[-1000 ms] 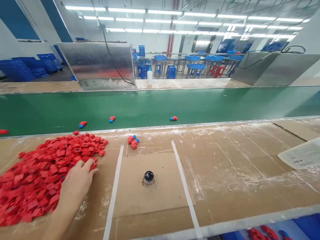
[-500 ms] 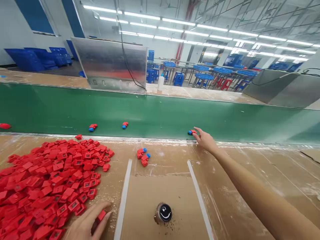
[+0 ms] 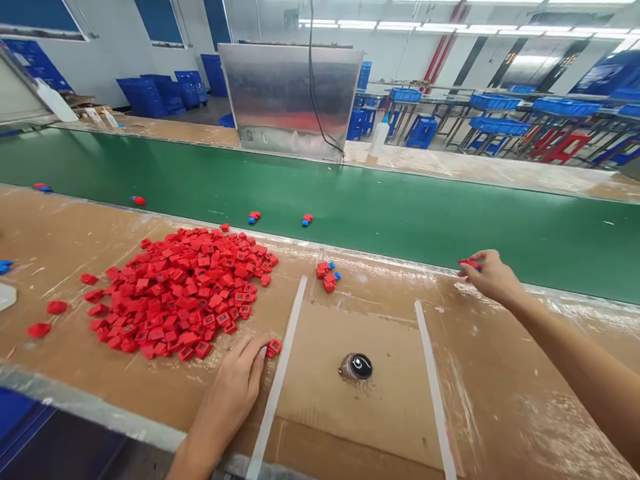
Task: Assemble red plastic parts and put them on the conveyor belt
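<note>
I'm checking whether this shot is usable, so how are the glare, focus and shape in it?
Head view: ceiling lights glow white; a curved highlight sits on the round black thing; shiny streaks mark the brown tabletop near the green belt. Same head view: the red pile looks fairly crisp, distant blue stools softer. Head view again: probably wide-angle, right forearm seemingly stretched.

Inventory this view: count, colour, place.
Table: one, brown, foreground
Belt: one, green, behind table
Pile: many pieces, red, table's left
Loose pieces: several, red, beside pile
Mixed pieces: four and two, red and blue, belt and table
Tapes: two, white, table's middle
Cardboard: one, brown, between tapes
Round object: one, black top, on cardboard
Panel: one, silver, beyond belt
Cable: one, black, by panel
Bottles: several, white, beyond belt
Crates: many, blue, background
Stools: several, blue and red, background
Left hand: one, bare, fingers at red piece
Right hand: one, bare, holding another piece
</note>
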